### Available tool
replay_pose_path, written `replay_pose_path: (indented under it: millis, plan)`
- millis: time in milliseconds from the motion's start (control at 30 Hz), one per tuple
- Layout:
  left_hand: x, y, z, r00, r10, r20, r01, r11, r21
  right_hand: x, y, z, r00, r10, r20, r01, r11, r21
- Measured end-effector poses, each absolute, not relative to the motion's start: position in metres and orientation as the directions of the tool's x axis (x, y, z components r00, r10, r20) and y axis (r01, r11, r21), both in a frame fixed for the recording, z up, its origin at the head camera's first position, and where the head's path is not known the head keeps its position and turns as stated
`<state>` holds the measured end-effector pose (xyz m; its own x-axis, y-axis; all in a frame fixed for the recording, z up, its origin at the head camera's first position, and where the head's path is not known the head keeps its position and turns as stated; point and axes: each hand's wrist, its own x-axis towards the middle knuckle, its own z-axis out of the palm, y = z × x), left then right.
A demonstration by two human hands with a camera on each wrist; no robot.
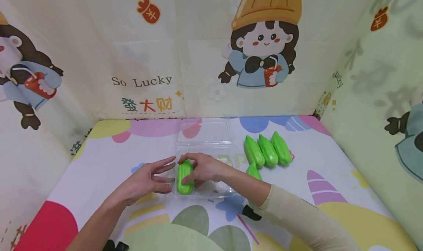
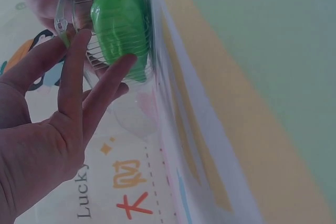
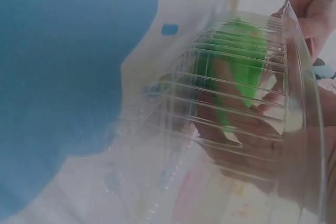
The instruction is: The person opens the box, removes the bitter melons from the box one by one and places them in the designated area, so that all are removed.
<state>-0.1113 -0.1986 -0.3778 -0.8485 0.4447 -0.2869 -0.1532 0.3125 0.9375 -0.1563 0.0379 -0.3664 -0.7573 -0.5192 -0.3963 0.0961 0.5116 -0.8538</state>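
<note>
A clear plastic clamshell box (image 1: 211, 196) lies on the table with its lid (image 1: 203, 133) folded back on the far side. Inside its left end is a green, ribbed, vegetable-shaped piece (image 1: 184, 185), lying lengthwise toward me. My right hand (image 1: 208, 166) reaches into the box from the right and grips that piece, thumb on the near side and fingers toward its far end. Against the box's left wall rests my left hand (image 1: 145, 183), fingers spread and fairly straight. The left wrist view shows the green piece (image 2: 118, 24) through the ribbed wall.
Right of the box, several similar green pieces (image 1: 268, 152) lie on the patterned tablecloth (image 1: 281, 192), three side by side and one nearer, partly behind my right forearm. A printed cloth (image 1: 198, 53) hangs behind the table and along both sides.
</note>
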Motion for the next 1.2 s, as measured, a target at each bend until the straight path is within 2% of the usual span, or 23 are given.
replay_pose_path:
  millis: [600, 1200]
  plan:
    - [-0.1121, -0.1989, -0.3785, -0.848, 0.447, -0.285, -0.148, 0.317, 0.937, -0.1559, 0.0366, -0.3681, -0.753, -0.524, -0.398, 0.102, 0.504, -0.857]
    - [-0.1103, -0.1973, -0.3766, -0.851, 0.441, -0.287, -0.154, 0.312, 0.938, -0.1579, 0.0403, -0.3649, -0.776, -0.491, -0.395, 0.109, 0.512, -0.852]
